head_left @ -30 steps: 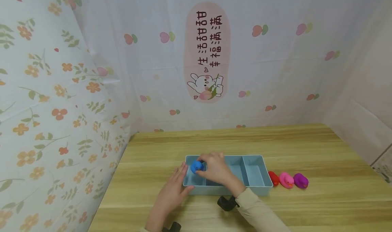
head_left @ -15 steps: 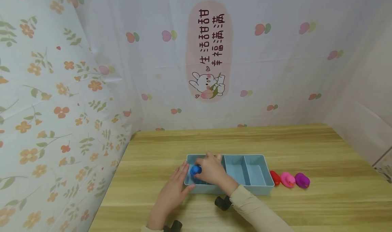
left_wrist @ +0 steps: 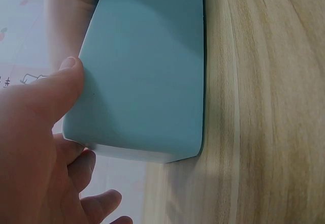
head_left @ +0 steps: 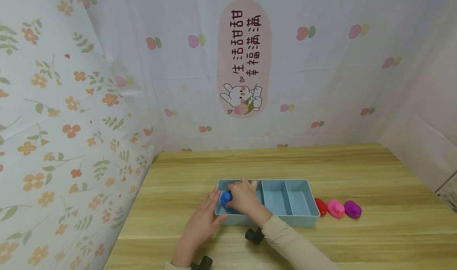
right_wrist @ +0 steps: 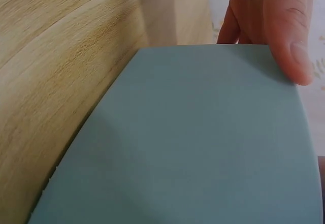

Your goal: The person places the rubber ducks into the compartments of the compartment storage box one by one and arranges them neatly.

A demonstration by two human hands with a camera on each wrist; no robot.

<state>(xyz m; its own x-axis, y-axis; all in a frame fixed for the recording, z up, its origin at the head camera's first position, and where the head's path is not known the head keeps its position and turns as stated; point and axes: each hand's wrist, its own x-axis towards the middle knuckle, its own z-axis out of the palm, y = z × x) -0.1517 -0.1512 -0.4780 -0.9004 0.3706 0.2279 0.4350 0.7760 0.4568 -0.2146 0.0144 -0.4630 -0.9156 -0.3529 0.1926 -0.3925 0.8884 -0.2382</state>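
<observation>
1. While the right hand (head_left: 245, 196) pinches it between thumb and fingers, the blue duck (head_left: 226, 199) is low in the left-end compartment of the pale blue box (head_left: 278, 221); whether it touches the compartment's floor cannot be told.
2. The left hand (head_left: 203, 214) is unclenched, fingers lying along the box's left end and thumb against the rim at the near corner.
3. Crosswise dividers split the box, which rests on the wooden bench (head_left: 385, 238).
4. Just right of the box, a red duck (head_left: 321, 206), a pink duck (head_left: 336, 208) and a purple duck (head_left: 353, 209) form a row, red nearest it.
5. Beyond the far edge hangs a patterned cloth (head_left: 171, 75) with a rabbit panel (head_left: 244, 60).
</observation>
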